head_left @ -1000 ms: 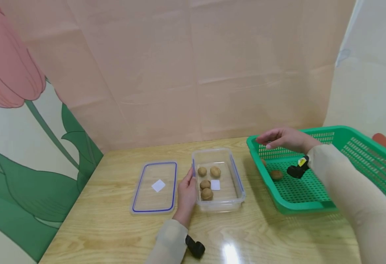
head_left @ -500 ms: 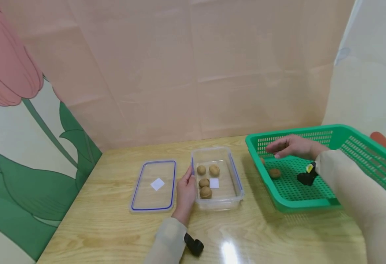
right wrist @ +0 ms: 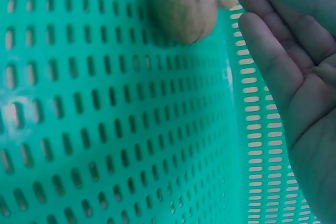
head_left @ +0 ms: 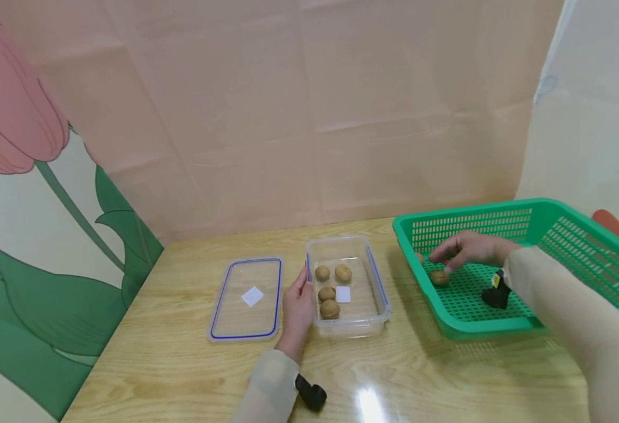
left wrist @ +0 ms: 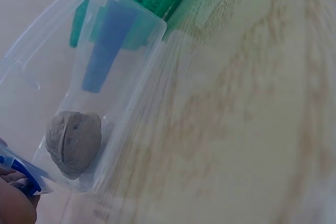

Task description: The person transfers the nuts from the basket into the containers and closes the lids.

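Note:
The left hand (head_left: 298, 306) grips the left wall of a clear box (head_left: 375, 302), thumb and fingers at its rim. Inside the box lie several walnuts (head_left: 330, 309) and a white square; the left wrist view shows one walnut (left wrist: 74, 143) close up. Over the left part of a green basket (head_left: 491, 329) is the right hand (head_left: 470, 249), fingers relaxed and slightly bent, holding nothing. Just below its fingertips lies a walnut (head_left: 439, 278), and another (head_left: 419, 258) is by the basket's left wall. In the right wrist view both walnuts (right wrist: 186, 8) are beside the hand (right wrist: 304, 61).
A clear lid with a blue seal (head_left: 246, 336) lies flat on the wooden table (head_left: 182, 364), left of the left hand. Behind the table hangs a pinkish sheet (head_left: 246, 129). The basket stands at the right, its front and left rims raised above the table.
The right hand has moved right and down from the basket's left rim into the basket, close to the walnut there. The left hand keeps its grip on the box.

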Tool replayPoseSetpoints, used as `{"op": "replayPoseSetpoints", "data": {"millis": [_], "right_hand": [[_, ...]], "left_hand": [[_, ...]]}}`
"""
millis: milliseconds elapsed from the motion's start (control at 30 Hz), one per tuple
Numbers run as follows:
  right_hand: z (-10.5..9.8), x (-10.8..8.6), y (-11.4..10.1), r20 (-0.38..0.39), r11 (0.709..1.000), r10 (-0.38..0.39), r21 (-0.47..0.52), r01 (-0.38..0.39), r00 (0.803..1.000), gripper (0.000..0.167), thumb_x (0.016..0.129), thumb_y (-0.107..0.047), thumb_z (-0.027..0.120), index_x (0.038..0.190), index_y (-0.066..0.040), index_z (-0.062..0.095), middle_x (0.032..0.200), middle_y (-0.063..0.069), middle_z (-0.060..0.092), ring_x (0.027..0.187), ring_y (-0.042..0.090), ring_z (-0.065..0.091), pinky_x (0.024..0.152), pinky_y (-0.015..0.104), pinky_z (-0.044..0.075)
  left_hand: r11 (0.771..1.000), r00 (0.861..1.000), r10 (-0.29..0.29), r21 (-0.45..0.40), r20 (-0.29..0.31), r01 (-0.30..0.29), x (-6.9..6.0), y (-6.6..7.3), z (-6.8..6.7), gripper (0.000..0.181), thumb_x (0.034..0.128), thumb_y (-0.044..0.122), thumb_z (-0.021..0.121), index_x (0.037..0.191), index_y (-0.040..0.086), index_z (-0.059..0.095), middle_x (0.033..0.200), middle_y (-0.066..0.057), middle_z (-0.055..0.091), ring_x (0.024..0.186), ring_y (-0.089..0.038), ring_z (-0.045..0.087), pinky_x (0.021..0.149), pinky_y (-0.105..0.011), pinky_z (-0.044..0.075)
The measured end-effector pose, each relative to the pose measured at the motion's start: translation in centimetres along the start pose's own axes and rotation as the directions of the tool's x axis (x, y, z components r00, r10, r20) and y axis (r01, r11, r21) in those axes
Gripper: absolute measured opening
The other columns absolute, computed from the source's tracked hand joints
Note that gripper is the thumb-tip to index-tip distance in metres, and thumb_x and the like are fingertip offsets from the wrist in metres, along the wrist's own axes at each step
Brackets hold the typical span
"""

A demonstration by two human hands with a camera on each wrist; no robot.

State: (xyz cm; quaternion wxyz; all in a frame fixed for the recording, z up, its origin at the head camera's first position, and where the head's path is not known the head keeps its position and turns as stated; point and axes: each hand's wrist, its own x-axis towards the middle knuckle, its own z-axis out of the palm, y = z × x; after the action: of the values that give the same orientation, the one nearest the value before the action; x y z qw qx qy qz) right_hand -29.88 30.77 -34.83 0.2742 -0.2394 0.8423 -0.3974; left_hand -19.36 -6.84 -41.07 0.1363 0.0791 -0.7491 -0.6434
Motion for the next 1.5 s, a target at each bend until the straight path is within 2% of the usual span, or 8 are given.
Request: {"op": "replayPoseSetpoints", "data": {"millis": [133,267,333,533,867,1133,1333,1500], "right_hand": [[0.2,0.2,0.5,0.026,1.0,0.015,-0.013,-0.015,1.0,0.046,0.078,-0.011,0.071,0.118,0.007,0.057,0.124,0.023,0.057,0.11,0.028,0.055,0.091,0.039,0.05],[0.4,0.3,0.8,0.043,0.999,0.037,-0.014,-0.036,0.998,0.045,0.077,-0.009,0.072,0.116,0.008,0.058,0.12,0.022,0.059,0.105,0.02,0.057,0.086,0.03,0.052],[0.5,0.3,0.9,0.047,0.999,0.041,-0.017,-0.041,0.998,0.046,0.075,-0.01,0.073,0.116,0.009,0.058,0.117,0.022,0.06,0.101,0.019,0.058,0.084,0.029,0.052],[0.7,0.7,1.0,0.057,0.998,0.057,-0.022,-0.056,0.997,0.047,0.073,-0.01,0.075,0.114,0.007,0.061,0.111,0.019,0.064,0.094,0.017,0.06,0.078,0.029,0.054],[1.1,1.4,1.1,0.098,0.995,0.067,-0.073,-0.06,0.993,0.044,0.072,-0.009,0.075,0.113,0.004,0.063,0.115,0.02,0.062,0.101,0.017,0.059,0.084,0.032,0.054],[1.1,2.0,0.6,0.098,0.995,0.081,-0.058,-0.076,0.992,0.042,0.07,-0.004,0.076,0.108,0.008,0.064,0.108,0.02,0.065,0.096,0.019,0.061,0.08,0.03,0.055],[1.0,2.0,0.6,0.102,0.994,0.07,-0.088,-0.061,0.992,0.04,0.071,-0.007,0.076,0.107,0.006,0.065,0.111,0.02,0.064,0.099,0.017,0.06,0.083,0.032,0.054],[0.7,1.9,0.6,0.095,0.992,0.053,-0.116,-0.042,0.994,0.04,0.073,-0.01,0.075,0.108,0.004,0.066,0.11,0.017,0.065,0.097,0.015,0.06,0.08,0.027,0.054]], "left_hand": [[1.0,1.0,0.003,0.006,-0.005,-0.003,0.0,-0.1,0.0,0.041,0.0913,0.009,0.045,0.132,0.011,0.05,0.135,-0.005,0.049,0.128,-0.025,0.041,0.106,-0.04,0.036],[1.0,1.0,0.006,0.011,0.004,-0.006,-0.1,-0.2,-0.1,0.041,0.0916,0.01,0.045,0.132,0.012,0.05,0.135,-0.005,0.049,0.128,-0.025,0.041,0.105,-0.04,0.038],[1.0,1.0,0.002,0.005,0.01,-0.003,-0.1,-0.2,-0.1,0.041,0.092,0.011,0.045,0.133,0.013,0.05,0.136,-0.004,0.048,0.128,-0.024,0.042,0.103,-0.04,0.041],[1.0,1.0,0.022,-0.006,0.008,-0.022,-0.1,-0.2,-0.1,0.04,0.0921,0.01,0.045,0.132,0.011,0.05,0.135,-0.005,0.049,0.128,-0.025,0.041,0.105,-0.04,0.037],[1.0,1.0,-0.004,-0.009,0.028,0.004,-0.1,-0.2,-0.1,0.041,0.0931,0.012,0.045,0.134,0.012,0.048,0.137,-0.004,0.047,0.13,-0.024,0.039,0.106,-0.039,0.035],[0.999,0.999,0.045,-0.01,0.01,-0.045,0.1,-0.1,-0.2,0.039,0.0929,0.009,0.045,0.132,0.008,0.049,0.135,-0.006,0.048,0.128,-0.027,0.041,0.107,-0.041,0.034],[0.999,0.999,0.035,-0.004,0.011,-0.034,0.0,-0.1,-0.2,0.04,0.093,0.009,0.045,0.132,0.009,0.049,0.136,-0.006,0.048,0.128,-0.026,0.041,0.107,-0.04,0.034],[0.999,0.999,0.034,-0.001,0.016,-0.034,0.0,-0.1,-0.3,0.04,0.0932,0.009,0.045,0.133,0.009,0.049,0.136,-0.006,0.048,0.128,-0.027,0.041,0.106,-0.041,0.034]]}}
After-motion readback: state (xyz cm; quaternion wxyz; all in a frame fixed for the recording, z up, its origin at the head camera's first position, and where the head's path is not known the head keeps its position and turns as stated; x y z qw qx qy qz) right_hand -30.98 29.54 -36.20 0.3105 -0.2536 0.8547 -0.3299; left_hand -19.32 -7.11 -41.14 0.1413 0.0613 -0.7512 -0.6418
